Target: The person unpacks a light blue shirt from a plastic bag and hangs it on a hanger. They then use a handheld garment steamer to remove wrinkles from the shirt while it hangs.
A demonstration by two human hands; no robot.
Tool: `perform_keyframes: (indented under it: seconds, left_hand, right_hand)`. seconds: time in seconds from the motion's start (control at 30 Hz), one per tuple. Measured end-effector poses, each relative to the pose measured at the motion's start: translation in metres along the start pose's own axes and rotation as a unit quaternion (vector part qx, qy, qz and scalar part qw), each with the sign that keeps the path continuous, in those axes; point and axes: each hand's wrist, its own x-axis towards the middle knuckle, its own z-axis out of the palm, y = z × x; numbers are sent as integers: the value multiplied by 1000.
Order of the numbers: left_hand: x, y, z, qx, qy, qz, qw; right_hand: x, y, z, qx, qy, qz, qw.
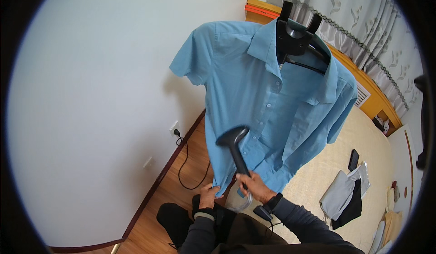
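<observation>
A blue short-sleeved button-up shirt (238, 73) hangs, its front unfastened, on a black hanger stand (292, 37) whose top shows inside the collar. My right hand (256, 187) grips the handle of a black handheld garment steamer (235, 138). The steamer's head lies over the front panel left of the button row; whether it touches the cloth I cannot tell. From the handle's lower end runs a pale ribbed hose (243, 204). Down at the shirt's lower left corner, my left hand (208, 196) pinches the hem and holds the panel stretched downward.
A power cord (186, 172) loops over the wood floor from a wall socket (175, 129). White wall (95, 100) rises on the left. To the right is a bed (299, 192) with folded grey and black clothes (340, 196) and a dark phone-like object (353, 159). Patterned curtains (357, 19) hang behind.
</observation>
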Motion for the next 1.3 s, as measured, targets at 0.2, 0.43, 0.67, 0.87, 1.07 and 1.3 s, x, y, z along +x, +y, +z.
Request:
perform_keyframes:
  seconds: [0.2,0.43,0.67,0.87,1.07,1.3]
  left_hand:
    - [1,-2,0,37,-18,13,999]
    - [6,-3,-1,144,-11,-10,989]
    - [8,-4,3,112,-1,-3,994]
    - [7,-6,3,137,13,-1,991]
    - [11,-7,3,203,18,-19,979]
    - [11,-8,4,161,16,-15,987]
  right_hand:
    - [-4,-8,3,-2,-24,-77,997]
    - [29,-103,18,49,-3,-281,958]
    - [12,-15,4,-33,-18,-53,998]
    - [5,-4,8,-60,-51,-48,996]
    - [33,-72,23,-9,-5,-212,977]
    - [11,-2,-7,-74,-9,-2,997]
